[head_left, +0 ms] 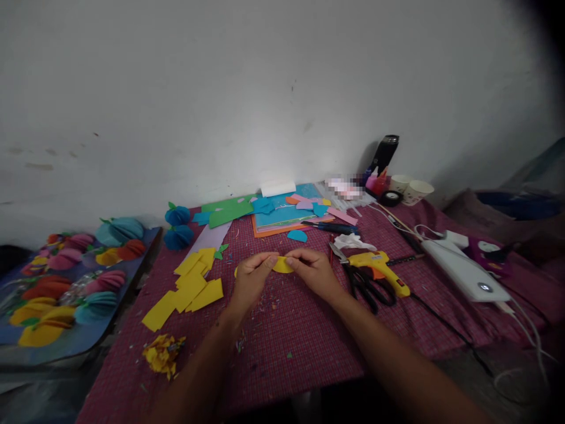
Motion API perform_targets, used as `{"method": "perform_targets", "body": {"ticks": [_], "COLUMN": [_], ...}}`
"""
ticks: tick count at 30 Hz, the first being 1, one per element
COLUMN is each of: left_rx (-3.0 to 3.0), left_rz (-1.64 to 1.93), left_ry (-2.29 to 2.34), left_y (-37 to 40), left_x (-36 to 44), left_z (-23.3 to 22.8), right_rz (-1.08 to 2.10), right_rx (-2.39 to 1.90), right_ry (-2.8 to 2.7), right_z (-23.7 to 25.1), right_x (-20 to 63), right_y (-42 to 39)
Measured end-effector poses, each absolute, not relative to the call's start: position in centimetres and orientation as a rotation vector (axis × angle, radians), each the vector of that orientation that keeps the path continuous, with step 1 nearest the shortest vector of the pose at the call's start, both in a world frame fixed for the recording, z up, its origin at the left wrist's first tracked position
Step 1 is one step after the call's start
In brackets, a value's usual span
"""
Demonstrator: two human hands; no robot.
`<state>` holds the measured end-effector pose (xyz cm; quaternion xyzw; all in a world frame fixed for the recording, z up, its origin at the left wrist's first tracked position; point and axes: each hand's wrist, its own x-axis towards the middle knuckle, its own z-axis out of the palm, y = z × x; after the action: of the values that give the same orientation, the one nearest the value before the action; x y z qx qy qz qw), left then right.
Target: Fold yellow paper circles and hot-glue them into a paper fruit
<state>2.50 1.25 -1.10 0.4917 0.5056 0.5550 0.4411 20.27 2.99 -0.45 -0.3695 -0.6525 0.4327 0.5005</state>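
Paper, a yellow cutout (282, 265), pinched between my left hand (252, 277) and right hand (311, 272): light, easily creased, best gripped at edges.

Both hands (282, 274) and forearms are bare, with no sleeves, rings or watch showing.

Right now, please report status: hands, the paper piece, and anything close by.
Left hand and right hand both pinch yellow paper piece above checked cloth. Scissors and glue gun beside right hand, apart.
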Motion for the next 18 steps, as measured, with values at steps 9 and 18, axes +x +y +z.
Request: {"method": "perform_targets", "body": {"ticks": [9,18], "left_rx": [1.236,1.24], "left_rz": [1.394,1.387], "left_ry": [1.244,1.209], "left_y": [1.33,1.39], "left_x": [2.62,2.43], "left_z": [-1.37,-1.2], "right_rz": [0.98,0.946], "right_rx": [-0.882,-0.93], "right_ry": [-1.596,-1.568], "right_z": [-0.14,-0.62], "right_x": [20.37,20.33], "right_y": [2.83,2.97]}}
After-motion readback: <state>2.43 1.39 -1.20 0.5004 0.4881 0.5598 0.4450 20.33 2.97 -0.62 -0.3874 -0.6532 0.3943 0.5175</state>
